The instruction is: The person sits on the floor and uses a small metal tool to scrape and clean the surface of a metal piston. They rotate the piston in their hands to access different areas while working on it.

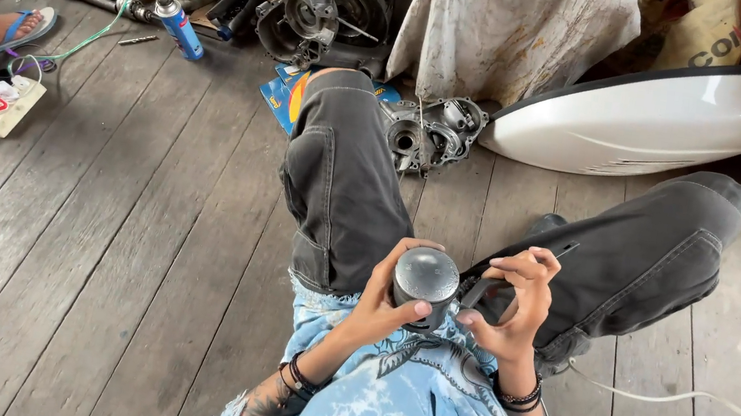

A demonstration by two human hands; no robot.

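- Head view: the round grey metal part point(426, 282), domed top facing up like a piston crown, sits in the person's lap at about 6 o'clock of the frame, above the blue tie-dye shirt point(401, 412).
- The left hand point(382, 305) grasps it from 9 o'clock, thumb pressed on its lower rim and fingers curled over the top edge.
- The right hand point(515, 308) is at 3 o'clock of the part, fingers bent and spread; its fingertips come near the side, but I cannot tell whether it grips anything.
- The part's lower body is hidden behind the left thumb and the shirt.
- At 12 o'clock lie an engine casing point(433, 133) and a white curved panel point(649, 121); at 10 o'clock a blue spray can point(179, 25) and a power strip point(10, 106) rest on the plank floor point(117, 251).
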